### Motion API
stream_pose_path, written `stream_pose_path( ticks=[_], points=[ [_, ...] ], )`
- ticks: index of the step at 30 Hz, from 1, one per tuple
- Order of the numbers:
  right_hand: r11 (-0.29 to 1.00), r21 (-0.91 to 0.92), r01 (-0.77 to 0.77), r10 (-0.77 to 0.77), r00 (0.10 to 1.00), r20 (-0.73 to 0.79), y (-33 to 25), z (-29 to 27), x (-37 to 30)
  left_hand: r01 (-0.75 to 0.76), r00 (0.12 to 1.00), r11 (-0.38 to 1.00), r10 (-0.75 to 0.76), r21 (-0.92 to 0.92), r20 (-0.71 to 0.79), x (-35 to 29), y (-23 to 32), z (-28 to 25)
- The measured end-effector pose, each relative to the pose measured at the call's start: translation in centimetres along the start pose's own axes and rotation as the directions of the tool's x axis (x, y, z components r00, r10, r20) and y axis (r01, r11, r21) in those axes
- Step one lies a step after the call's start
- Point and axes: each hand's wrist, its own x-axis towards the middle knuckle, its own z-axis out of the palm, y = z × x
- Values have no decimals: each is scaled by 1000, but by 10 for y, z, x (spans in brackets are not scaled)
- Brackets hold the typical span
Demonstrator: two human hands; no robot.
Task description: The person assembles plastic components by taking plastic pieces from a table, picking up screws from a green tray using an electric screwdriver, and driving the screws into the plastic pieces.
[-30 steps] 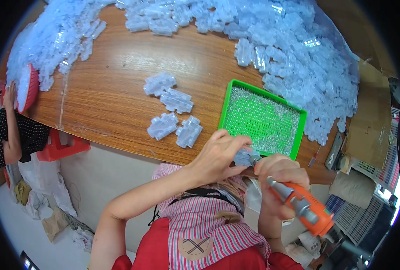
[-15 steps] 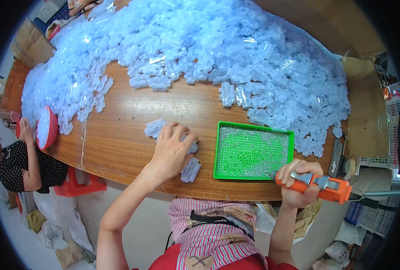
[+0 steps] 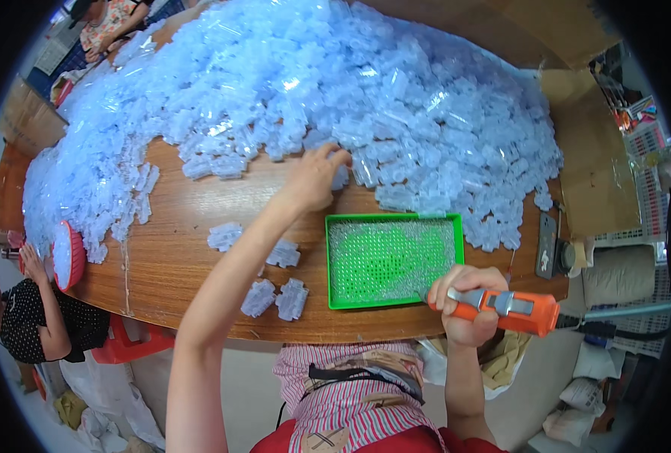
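"where are the clear plastic pieces (image 3: 426,143)?"

"heaped across the tabletop (image 3: 177,196), a few apart toward its near edge. taking one cleanly, by its sides, would avoid dragging neighbours."

"and the left hand (image 3: 317,180)?"

"fingers curled at the heaped pieces' near edge; whether its grip pinches one, nobody can tell."

"the right hand (image 3: 464,323)?"

"wrapped firmly around an orange power screwdriver (image 3: 543,313), tip by the green tray (image 3: 329,264)."

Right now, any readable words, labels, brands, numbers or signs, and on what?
None I can read.
Orange tool: no legible print.
Dark flat case: pale mark, too small.
Apron patch: crossed dark lines, no words seen.
Elsewhere: any print is too small or blurred.
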Motion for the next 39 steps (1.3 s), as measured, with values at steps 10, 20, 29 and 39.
stream_pose_path(
  ticks=[10,20,29,39],
  points=[
    [998,44,-36,36,999,15,25,-7,7,74,988,887,-126,-456,-86,-70,39,-57],
    [997,81,-21,14,996,93,71,9,14,-61,997,858,33,-511,-64,-183,107,-20],
    [995,90,-47,39,995,94,88,9,13,21,1000,781,-10,-624,21,-183,100,-24],
    [995,66,-71,66,995,71,83,11,15,-41,997,827,67,-561,26,-172,107,-16]
  ],
)
